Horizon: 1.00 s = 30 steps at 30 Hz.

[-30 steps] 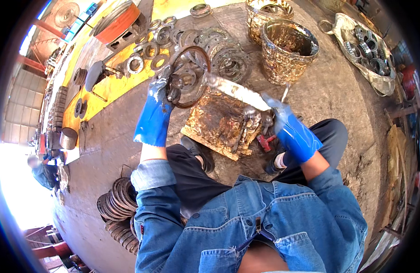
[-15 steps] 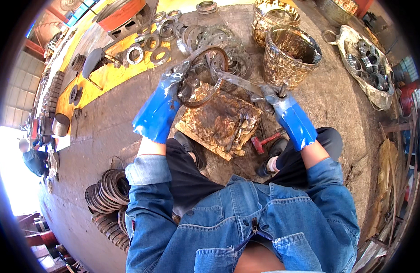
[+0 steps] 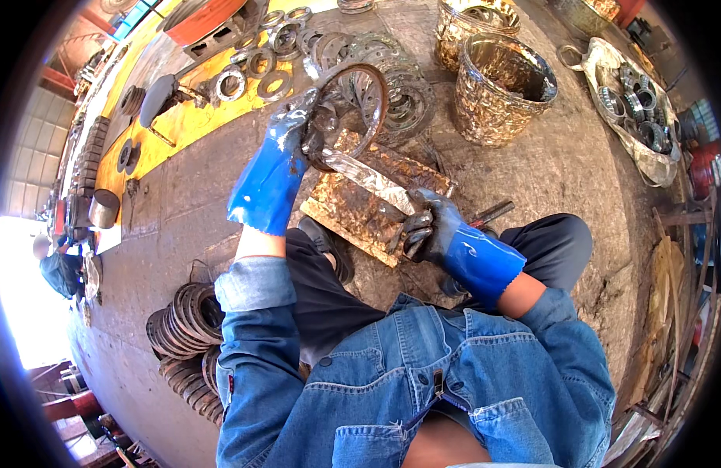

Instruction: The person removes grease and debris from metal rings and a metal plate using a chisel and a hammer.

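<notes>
Dark greasy metal ring (image 3: 384,109), thin-rimmed, is held up tilted in the head view, above & partly beyond the square grease-caked wooden board (image 3: 337,204) on the floor. L hand (image 3: 290,121), in a long blue rubber glove smeared w/ grease, has its fingers closed on the ring's left side; can't tell how each finger sits. R hand (image 3: 432,222), same type of glove, grips the near end of a flat silver metal blade (image 3: 372,182), fingers curled & pressed together round it. Blade runs up-left to the ring's lower rim; can't tell for sure if they touch.

Dark bar-shaped tool (image 3: 493,212) lies just beyond R hand. Pile of flat grey metal rings (image 3: 407,101) behind the ring; 2 brown-smeared buckets to its right, the nearer bucket (image 3: 493,113) w/ a dark inside. Far right: off-white cloth sack (image 3: 655,170) w/ grey metal bearings (image 3: 645,101) in it. Lower left: stacked rusty rings (image 3: 185,324), near the L sleeve.
</notes>
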Motion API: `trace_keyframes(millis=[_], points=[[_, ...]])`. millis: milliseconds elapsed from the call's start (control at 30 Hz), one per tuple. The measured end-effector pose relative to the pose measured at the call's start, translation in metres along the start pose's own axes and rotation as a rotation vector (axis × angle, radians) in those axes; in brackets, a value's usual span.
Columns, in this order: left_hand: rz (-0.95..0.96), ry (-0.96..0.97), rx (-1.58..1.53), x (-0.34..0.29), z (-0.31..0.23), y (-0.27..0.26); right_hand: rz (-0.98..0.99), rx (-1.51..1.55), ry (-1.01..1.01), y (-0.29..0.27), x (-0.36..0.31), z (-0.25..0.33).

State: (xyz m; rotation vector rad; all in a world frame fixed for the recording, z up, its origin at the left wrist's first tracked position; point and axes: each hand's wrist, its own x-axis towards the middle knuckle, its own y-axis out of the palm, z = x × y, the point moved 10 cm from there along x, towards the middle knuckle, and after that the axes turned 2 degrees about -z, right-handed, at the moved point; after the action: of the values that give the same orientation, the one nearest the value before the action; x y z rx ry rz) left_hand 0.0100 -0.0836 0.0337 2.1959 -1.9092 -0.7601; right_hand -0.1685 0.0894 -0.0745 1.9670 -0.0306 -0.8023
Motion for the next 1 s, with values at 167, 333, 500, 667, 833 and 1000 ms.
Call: trace_keyframes(millis=[167,333,500,667,833,1000], points=[[-0.138,0.127,0.018,0.024,-0.012,-0.027,-0.038,0.098,-0.066,0.005,-0.024,0.024],[0.020,0.245,0.297,0.018,-0.018,-0.015,-0.249,-0.403,-0.917,0.027,-0.089,0.176],[-0.100,0.182,0.592,0.013,-0.009,-0.009,-1.134,-1.706,-1.606,0.083,-0.189,0.298],[-0.028,0.127,0.637,0.010,-0.007,-0.002,-1.986,-2.305,-0.655,0.061,-0.178,0.302],[-0.016,0.192,0.527,0.005,-0.022,-0.020,-1.440,-2.259,-1.005,0.098,-0.168,0.224],[0.076,-0.094,0.041,0.003,0.013,0.011,-0.523,-1.064,-0.972,0.056,-0.158,0.249]])
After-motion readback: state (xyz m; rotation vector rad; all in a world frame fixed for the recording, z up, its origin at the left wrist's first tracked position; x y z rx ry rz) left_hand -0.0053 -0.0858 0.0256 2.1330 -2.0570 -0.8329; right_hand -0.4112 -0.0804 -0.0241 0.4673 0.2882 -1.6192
